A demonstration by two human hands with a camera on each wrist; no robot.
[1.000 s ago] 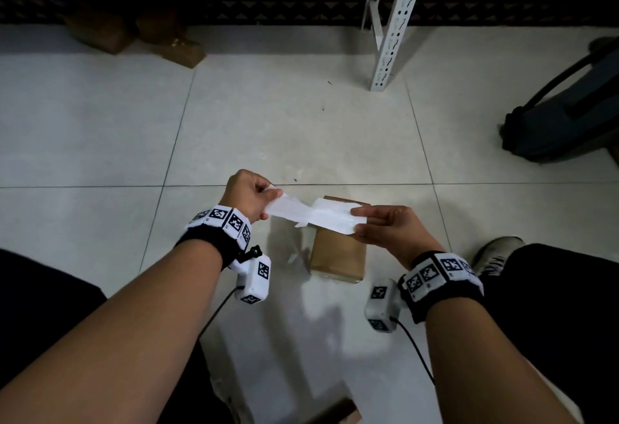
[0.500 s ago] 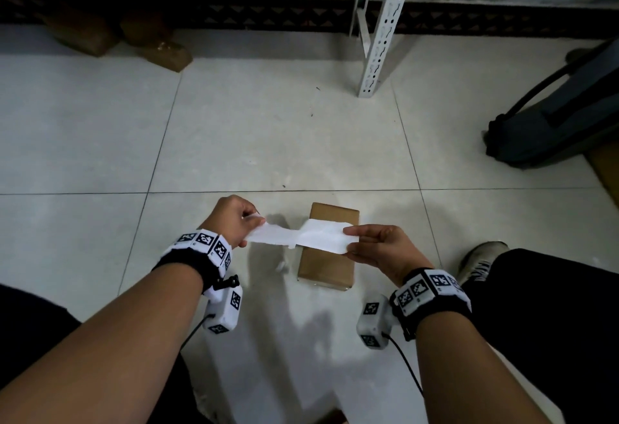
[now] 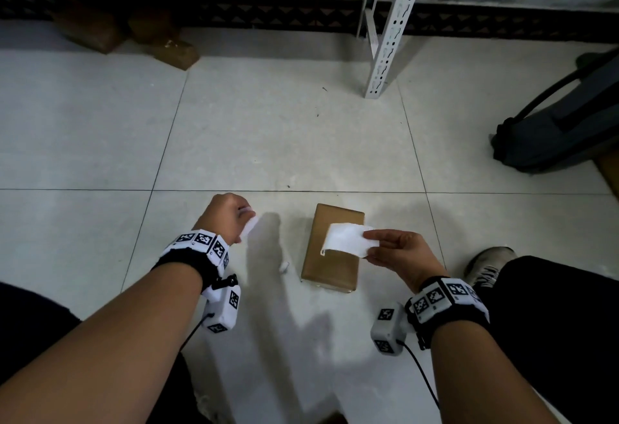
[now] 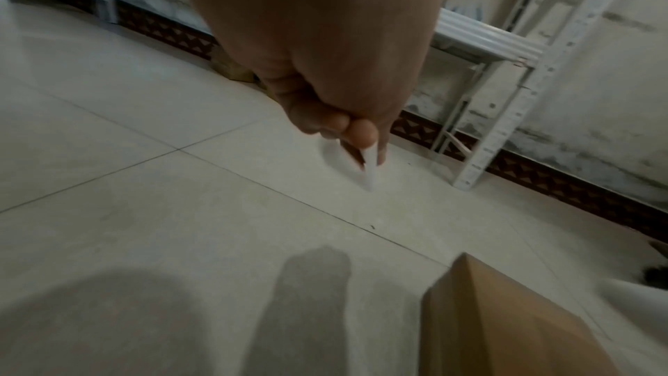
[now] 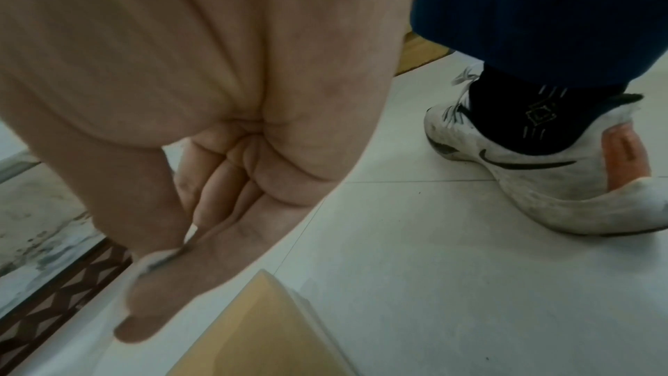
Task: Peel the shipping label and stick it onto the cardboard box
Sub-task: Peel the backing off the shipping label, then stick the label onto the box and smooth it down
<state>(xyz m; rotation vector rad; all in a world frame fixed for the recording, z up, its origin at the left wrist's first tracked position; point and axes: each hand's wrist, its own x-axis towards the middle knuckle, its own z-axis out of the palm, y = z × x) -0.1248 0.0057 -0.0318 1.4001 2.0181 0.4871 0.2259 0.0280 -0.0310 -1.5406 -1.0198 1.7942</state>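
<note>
Cardboard box [image 3: 331,249] lies flat on the pale tiled floor [image 3: 268,142] between the person's two forearms, its long axis running away from the person toward the wall, tilted slightly to the right at the far end. Above it the right hand [image 3: 398,253] pinches the right end of the shipping label [image 3: 346,239] between thumb and fingers; the white strip reaches out leftward across the box's width, its free left end curling down over the lid. Whether that end touches the cardboard cannot be told. Off to the left, well apart from the box, the left hand [image 3: 224,219] is closed with its fingers curled around a white backing strip [image 3: 249,224], which pokes out toward the box. Only the head view shows both paper pieces together, along with a tiny white scrap [image 3: 284,267] on the floor just left of the box, a white slotted shelf post [image 3: 392,32] farther off, and a dark bag [image 3: 562,125] at right. Left wrist view adds the fingertips [image 4: 361,132] pressed together on the strip's edge, pointing down at the tiles. Right wrist view shows the thumb laid against straight fingers with a sliver of label between, plus a white sneaker [image 5: 535,165] beside the box.
</note>
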